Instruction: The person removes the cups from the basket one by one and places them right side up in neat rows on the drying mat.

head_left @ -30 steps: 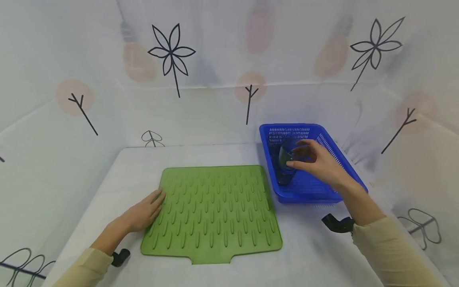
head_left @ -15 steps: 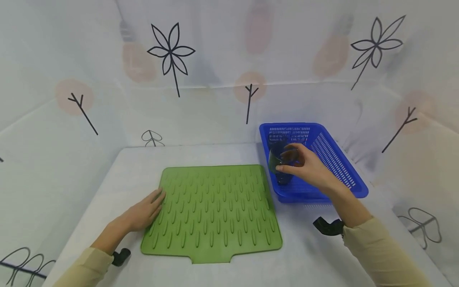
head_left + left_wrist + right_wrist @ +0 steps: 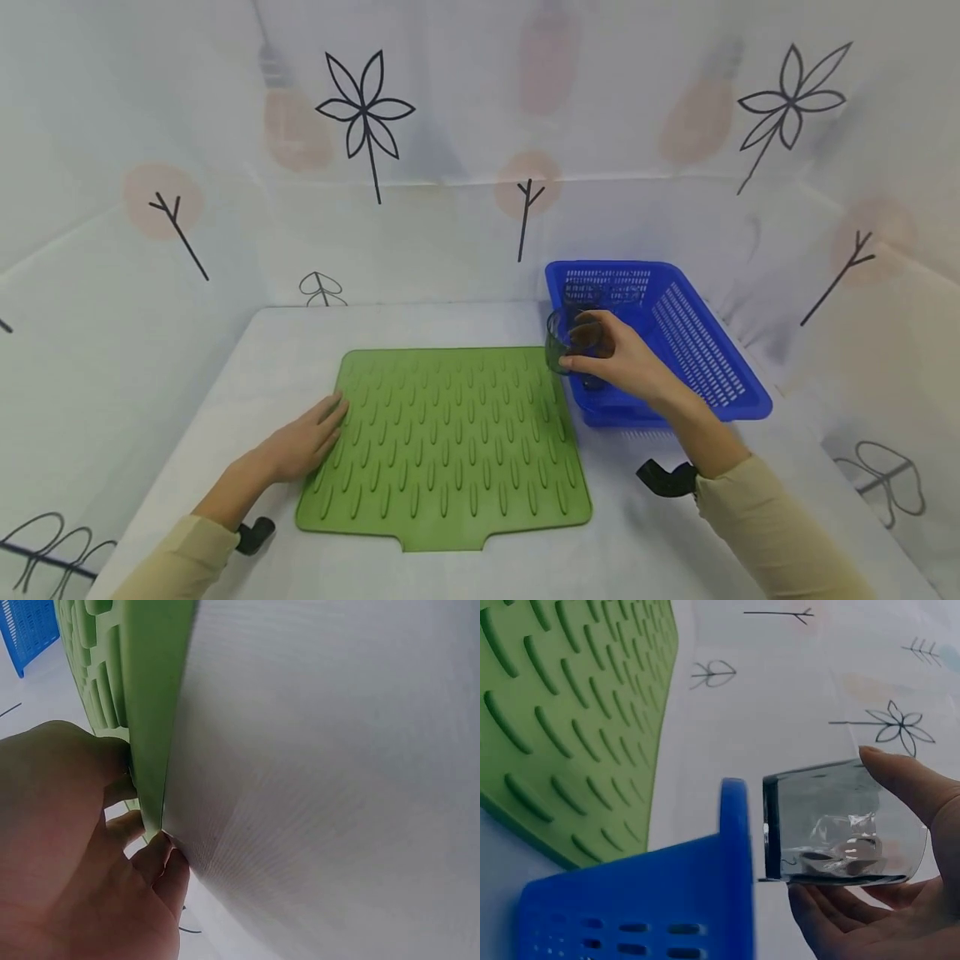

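My right hand [image 3: 628,360] grips a clear, dark-tinted drinking glass [image 3: 556,343] between thumb and fingers, at the left rim of a blue plastic basket [image 3: 701,346]. The right wrist view has the glass [image 3: 832,825] lying sideways in the picture, its thick base toward the basket wall [image 3: 736,877], with a small gap between them. Over on the left, my left hand [image 3: 298,444] rests on the left edge of a green ridged drying mat [image 3: 442,442]. Up close in the left wrist view, its fingers [image 3: 171,881] lie along the mat's edge.
More dark glassware [image 3: 592,382] sits inside the basket, partly hidden behind my right hand. The mat lies on a white-covered table [image 3: 300,333], just left of the basket. A white patterned cloth [image 3: 442,242] hangs behind and at both sides.
My right hand has carried the glass leftward, from inside the basket to over its left rim by the mat's far right corner. My left hand stays on the mat's edge.
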Tool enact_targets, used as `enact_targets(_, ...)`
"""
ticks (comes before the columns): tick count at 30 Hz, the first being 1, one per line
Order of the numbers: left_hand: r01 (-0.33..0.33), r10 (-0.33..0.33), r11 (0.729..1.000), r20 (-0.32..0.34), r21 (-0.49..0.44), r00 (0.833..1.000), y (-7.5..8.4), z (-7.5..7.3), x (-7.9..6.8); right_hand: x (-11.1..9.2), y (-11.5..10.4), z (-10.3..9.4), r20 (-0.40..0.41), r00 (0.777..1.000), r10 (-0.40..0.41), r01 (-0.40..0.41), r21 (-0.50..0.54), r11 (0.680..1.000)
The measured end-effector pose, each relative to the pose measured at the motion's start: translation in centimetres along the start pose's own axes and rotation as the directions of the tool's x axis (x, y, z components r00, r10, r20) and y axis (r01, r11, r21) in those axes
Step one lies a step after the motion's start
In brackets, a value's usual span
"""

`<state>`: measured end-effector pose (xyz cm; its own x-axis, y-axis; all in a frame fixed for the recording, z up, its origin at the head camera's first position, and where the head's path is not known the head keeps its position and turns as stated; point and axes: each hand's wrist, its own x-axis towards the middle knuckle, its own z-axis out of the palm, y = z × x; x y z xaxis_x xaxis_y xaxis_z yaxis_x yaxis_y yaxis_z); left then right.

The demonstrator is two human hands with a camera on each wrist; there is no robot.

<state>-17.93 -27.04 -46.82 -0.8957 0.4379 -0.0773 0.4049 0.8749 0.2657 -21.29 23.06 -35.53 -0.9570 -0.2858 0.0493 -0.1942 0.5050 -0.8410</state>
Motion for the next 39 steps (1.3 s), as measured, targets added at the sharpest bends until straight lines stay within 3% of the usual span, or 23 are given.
enact_targets(6, -0.003, 0.002, 1.0, 0.009, 0.016, 1.0, 0.1, -0.2, 0.0, 0.4, 0.5, 1.1, 0.022, 1.0, 0.008, -0.009, 0.054, 0.999)
enact_targets(33, 0.032, -0.032, 0.999, 0.016, -0.015, 0.999, 0.4, 0.6, 0.1, 2.7, -0.8, 7.7, 0.091, 0.991, -0.094, 0.079, 0.155, 0.985)
enact_targets(39, 0.032, -0.032, 0.999, 0.004, -0.005, 0.999, 0.5, 0.7, -0.1, 3.8, -1.1, 9.2, 0.1, 0.984, -0.147, 0.13, 0.155, 0.979)
